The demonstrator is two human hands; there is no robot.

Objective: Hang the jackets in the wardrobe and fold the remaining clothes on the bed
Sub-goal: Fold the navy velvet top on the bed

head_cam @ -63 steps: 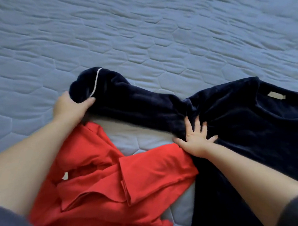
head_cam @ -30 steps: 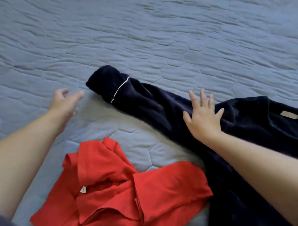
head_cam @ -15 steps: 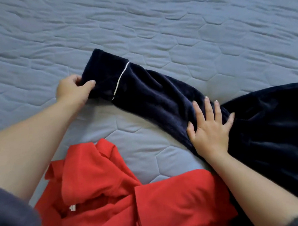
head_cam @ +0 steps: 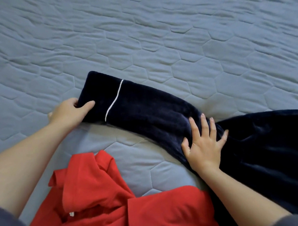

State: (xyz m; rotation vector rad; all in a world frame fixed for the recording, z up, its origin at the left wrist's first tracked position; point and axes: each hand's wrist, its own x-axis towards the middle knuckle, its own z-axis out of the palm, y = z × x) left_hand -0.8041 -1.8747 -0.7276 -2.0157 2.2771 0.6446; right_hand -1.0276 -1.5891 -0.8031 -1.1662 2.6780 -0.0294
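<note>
Holding the dark blue sleeve (head_cam: 144,106) end, the left hand (head_cam: 71,112) pinches it; the right hand (head_cam: 203,144) lies flat, fingers spread, on it, far from the red shirt (head_cam: 115,207) on the bed (head_cam: 157,33).

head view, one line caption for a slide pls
Left hand grips navy sleeve cuff, right hand flat on it.

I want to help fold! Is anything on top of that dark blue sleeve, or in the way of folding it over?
Nothing visible blocks it. The left hand grips the cuff of the navy sleeve, and the right hand presses flat near the shoulder. The red shirt lies nearer, apart from the sleeve.
</note>
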